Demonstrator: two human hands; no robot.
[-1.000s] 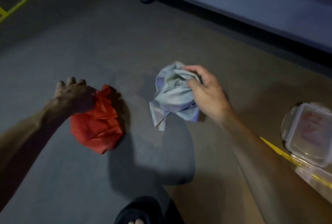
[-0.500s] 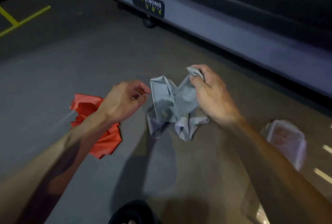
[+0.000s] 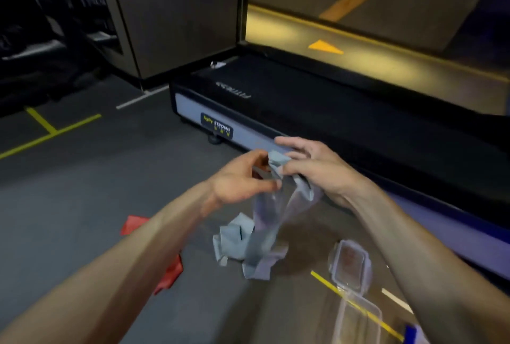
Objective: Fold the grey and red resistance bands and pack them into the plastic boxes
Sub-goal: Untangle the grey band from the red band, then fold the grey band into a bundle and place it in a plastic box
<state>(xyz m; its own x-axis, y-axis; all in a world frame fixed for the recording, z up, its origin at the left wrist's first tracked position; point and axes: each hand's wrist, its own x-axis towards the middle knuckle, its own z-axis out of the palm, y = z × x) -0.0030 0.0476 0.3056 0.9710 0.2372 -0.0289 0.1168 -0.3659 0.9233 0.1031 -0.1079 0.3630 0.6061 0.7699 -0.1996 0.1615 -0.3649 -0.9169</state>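
The grey resistance band [image 3: 262, 230] hangs from both of my hands, its lower end crumpled on the dark floor. My left hand [image 3: 242, 178] pinches the band's upper edge, and my right hand [image 3: 317, 169] pinches it just beside, at the bunched top. The red resistance band [image 3: 171, 272] lies crumpled on the floor, mostly hidden under my left forearm. A clear plastic box with its lid on [image 3: 350, 266] sits on the floor at the lower right. A second, open plastic box [image 3: 356, 321] lies just in front of it.
A treadmill deck [image 3: 317, 111] with a grey side rail runs across the floor right behind my hands. Yellow floor lines [image 3: 49, 133] mark the left side, and another yellow line [image 3: 331, 285] passes by the boxes. A dark pillar [image 3: 171, 12] stands at the back.
My left hand left the red band, crossed to the grey band and pinched it. Both hands lifted the grey band off the floor. The view tilted upward.
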